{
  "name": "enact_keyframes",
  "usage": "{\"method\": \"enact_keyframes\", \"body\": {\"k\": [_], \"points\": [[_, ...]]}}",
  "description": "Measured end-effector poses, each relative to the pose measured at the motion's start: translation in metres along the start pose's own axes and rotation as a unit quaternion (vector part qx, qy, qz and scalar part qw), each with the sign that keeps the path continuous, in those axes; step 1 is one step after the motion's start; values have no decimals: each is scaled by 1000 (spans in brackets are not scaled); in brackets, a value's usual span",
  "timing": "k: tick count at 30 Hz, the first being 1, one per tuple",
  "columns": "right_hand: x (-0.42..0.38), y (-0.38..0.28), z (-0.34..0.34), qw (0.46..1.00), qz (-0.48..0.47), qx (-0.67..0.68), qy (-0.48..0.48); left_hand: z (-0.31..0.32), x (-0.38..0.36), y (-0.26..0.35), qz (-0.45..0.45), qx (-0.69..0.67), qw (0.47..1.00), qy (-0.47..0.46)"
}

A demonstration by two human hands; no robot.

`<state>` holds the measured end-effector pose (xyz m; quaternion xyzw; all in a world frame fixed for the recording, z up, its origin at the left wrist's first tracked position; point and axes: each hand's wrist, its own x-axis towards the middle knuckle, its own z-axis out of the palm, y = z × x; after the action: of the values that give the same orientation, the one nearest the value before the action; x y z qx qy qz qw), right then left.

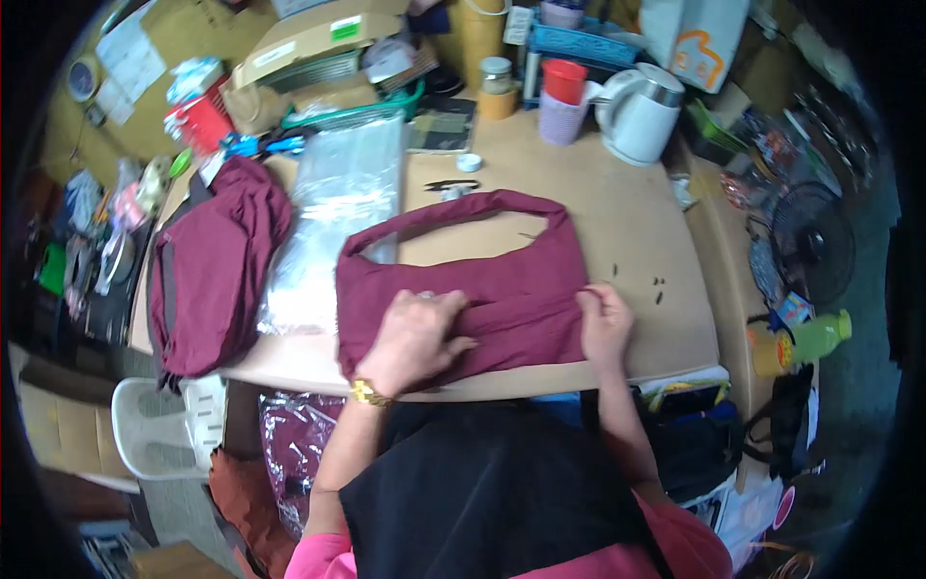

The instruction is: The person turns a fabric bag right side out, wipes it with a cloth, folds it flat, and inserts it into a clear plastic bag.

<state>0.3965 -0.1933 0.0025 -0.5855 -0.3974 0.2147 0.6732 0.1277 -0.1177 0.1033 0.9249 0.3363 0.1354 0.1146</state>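
A maroon fabric shoulder bag (511, 318) lies flat on the table in front of me, its padded strap looped away from me. My left hand (415, 333) rests on the left half of the bag, palm down, fingers partly spread, with a gold watch at the wrist. At the bag's right edge, the fingers of my right hand (605, 320) pinch the fabric. Just beyond the strap are small dark thread snips (451, 185) and a white round lid (469, 162). Clear plastic bags (338, 212) lie left of the shoulder bag, partly under its left side.
Another maroon bag (217, 275) sits at the table's left. Along the back stand a white kettle (641, 116), a red cup (563, 82), a jar (496, 75) and a green basket (362, 111). A white plastic chair (159, 425) is below left; a fan (813, 241) is right.
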Motion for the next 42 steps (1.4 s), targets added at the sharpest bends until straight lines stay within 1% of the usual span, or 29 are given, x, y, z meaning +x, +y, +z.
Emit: {"method": "enact_keyframes", "body": {"k": [2, 4, 5, 6, 8, 12, 13, 14, 16, 17, 19, 20, 22, 23, 24, 25, 26, 28, 30, 31, 32, 33, 34, 35, 37, 39, 40, 41, 42], "points": [[7, 14, -17, 997, -35, -67, 34, -9, -37, -48, -54, -43, 998, 2], [10, 28, -29, 993, -24, -99, 52, -18, -67, -76, -204, -184, 962, -3], [11, 31, -33, 988, -25, -146, 53, -18, -78, -82, -242, -269, 932, 20], [10, 34, -33, 979, -27, -194, 54, -6, -87, -89, -252, -266, 930, 26], [7, 29, -24, 981, -23, -182, 56, 32, -95, -100, -254, -485, 812, 202], [15, 65, -23, 993, -28, -95, 60, 63, -95, -101, -266, -510, 780, 247], [19, 70, -30, 977, -70, -194, 54, 65, -88, -92, -287, -535, 746, 274], [20, 77, -35, 977, -73, -193, 51, 72, -85, -90, -300, -537, 733, 290], [23, 70, -34, 979, 11, -198, 39, 77, -87, -94, -292, -492, 770, 285], [25, 68, -33, 979, 8, -199, 37, 82, -86, -93, -291, -493, 768, 287], [25, 45, -23, 982, 5, -188, 27, 74, -79, -79, -256, -379, 758, 466], [25, 26, -18, 982, 1, -189, 25, 70, -88, -79, -257, -379, 755, 469], [23, -36, 8, 891, -234, -388, 45, 59, -123, -85, -380, -323, 780, 377], [19, -53, 24, 890, -234, -388, 43, 33, -136, -78, -388, -286, 842, 240], [17, -66, 41, 907, -238, -346, -28, 28, -141, -71, -390, -287, 842, 240], [13, -79, 60, 918, -239, -301, -99, 27, -148, -63, -382, -318, 855, 146], [8, -90, 84, 881, -315, -315, -158, 27, -153, -59, -371, -345, 860, 52], [-6, -92, 127, 855, -322, -272, -303, 39, -153, -55, -363, -380, 850, 28], [-20, -82, 166, 823, -320, -284, -374, 51, -150, -53, -354, -414, 839, 5], [-26, -75, 184, 816, -354, -274, -366, 55, -148, -53, -354, -450, 820, 25], [-23, -68, 195, 814, -356, -273, -369, 60, -146, -55, -353, -484, 799, 46], [-20, -66, 205, 815, -261, -239, -458, 68, -145, -55, -366, -574, 728, 78], [-19, -65, 212, 802, -160, -201, -539, 72, -148, -57, -366, -575, 727, 80], [-19, -68, 214, 803, -232, -209, -509, 75, -151, -59, -355, -592, 719, 84], [-24, -57, 219, 812, -239, -199, -494, 72, -155, -62, -345, -610, 708, 87], [-27, -58, 220, 820, -246, -192, -480, 64, -158, -67, -328, -634, 699, 33], [-26, -69, 219, 813, -148, -219, -519, 58, -162, -71, -328, -636, 698, 31], [-24, -76, 217, 797, -49, -245, -550, 51, -166, -74, -353, -502, 789, 31], [-21, -78, 213, 798, -46, -248, -548, 42, -166, -74, -367, -354, 860, 29]]}}
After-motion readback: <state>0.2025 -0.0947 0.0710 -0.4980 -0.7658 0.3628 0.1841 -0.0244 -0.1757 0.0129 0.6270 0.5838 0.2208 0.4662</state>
